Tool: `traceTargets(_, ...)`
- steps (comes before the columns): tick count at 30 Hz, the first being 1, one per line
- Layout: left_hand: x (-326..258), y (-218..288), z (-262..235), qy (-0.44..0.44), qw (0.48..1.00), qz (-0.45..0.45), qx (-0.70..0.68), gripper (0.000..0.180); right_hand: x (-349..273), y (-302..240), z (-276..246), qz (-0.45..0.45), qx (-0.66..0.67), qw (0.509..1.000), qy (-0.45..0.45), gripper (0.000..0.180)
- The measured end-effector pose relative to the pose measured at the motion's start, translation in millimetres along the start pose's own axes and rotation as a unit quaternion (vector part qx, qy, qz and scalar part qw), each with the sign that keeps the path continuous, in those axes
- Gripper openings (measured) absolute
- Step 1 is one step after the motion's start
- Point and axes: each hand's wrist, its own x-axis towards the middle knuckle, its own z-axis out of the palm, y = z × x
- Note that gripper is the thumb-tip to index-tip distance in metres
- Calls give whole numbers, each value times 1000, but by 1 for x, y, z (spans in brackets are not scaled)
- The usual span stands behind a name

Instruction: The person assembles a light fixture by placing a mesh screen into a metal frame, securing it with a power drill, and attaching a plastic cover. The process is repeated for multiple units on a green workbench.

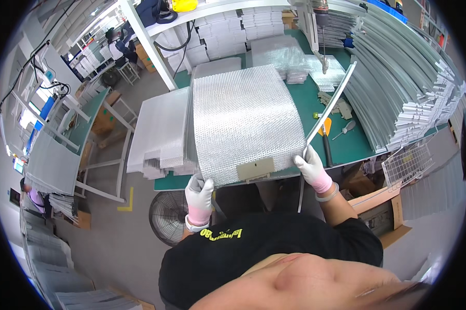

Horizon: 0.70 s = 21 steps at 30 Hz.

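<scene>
A large silver mesh sheet [248, 113] bows upward over the near edge of the green-topped bench, a beige rectangular patch [255, 168] at its near edge. My left hand [198, 199], in a white glove with a pink cuff, is closed on the sheet's near left corner. At the near right corner my right hand [314, 170], gloved the same way, is closed on the sheet. A long white strip [332, 105] slants up and away from my right fingers; whether they grip it too I cannot tell.
Silver-white sheets [163, 126] are stacked on the left, and long grey profiles [398, 72] on the right. An orange-headed tool [324, 128], a screwdriver [345, 130] and a hanging power driver [321, 20] are near my right hand. A floor fan [167, 217] stands below. People work far left.
</scene>
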Motion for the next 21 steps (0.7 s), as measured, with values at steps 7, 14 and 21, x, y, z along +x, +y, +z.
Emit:
traceTargets(7,-8,3,-10,70,995,70,17,21,10,-34,12,-31,-44,996,-66,70)
traceTargets(14,49,58,18,21,976,215,35,43,63,-86,17,-182,-120,974,-59,68)
traceTargets(21,133,40,33,-69,964,250,-56,42,95,-92,1,-237,-142,960,49,44)
